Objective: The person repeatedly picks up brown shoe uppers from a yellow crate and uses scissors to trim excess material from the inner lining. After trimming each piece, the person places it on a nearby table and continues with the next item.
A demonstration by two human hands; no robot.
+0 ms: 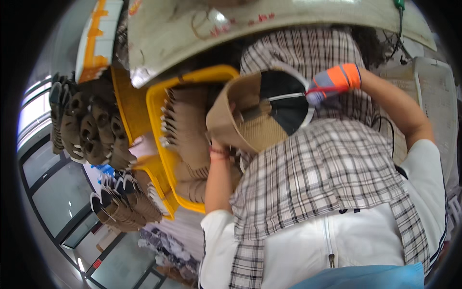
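Plaid cloth point(327, 178), checked in grey, black and white, drapes over the person's lap and chest nearest the camera, with a white zipped garment point(337, 241) showing under it. Just above the cloth the two hands hold a tan shoe upper point(245, 118): a soft, beige-brown piece with a ribbed, corduroy-like panel at its lower part, a smooth folded collar at the left, and a dark black lining or opening showing on its right side, edged by a thin pale rim. The left hand point(226, 144) comes up from below, a red band at the wrist, and its fingers are closed on the lower left edge of the upper, though mostly hidden behind it. The right hand point(329, 84), in an orange, grey and blue work glove, is curled shut on the right rim of the upper.

Left of the upper stands a yellow plastic crate point(159, 103) packed with similar tan uppers point(187, 125) stacked on edge. Further left, rows of finished brown shoes point(91, 130) sit on a rack. A worn grey desk point(250, 24) edge runs across the top.
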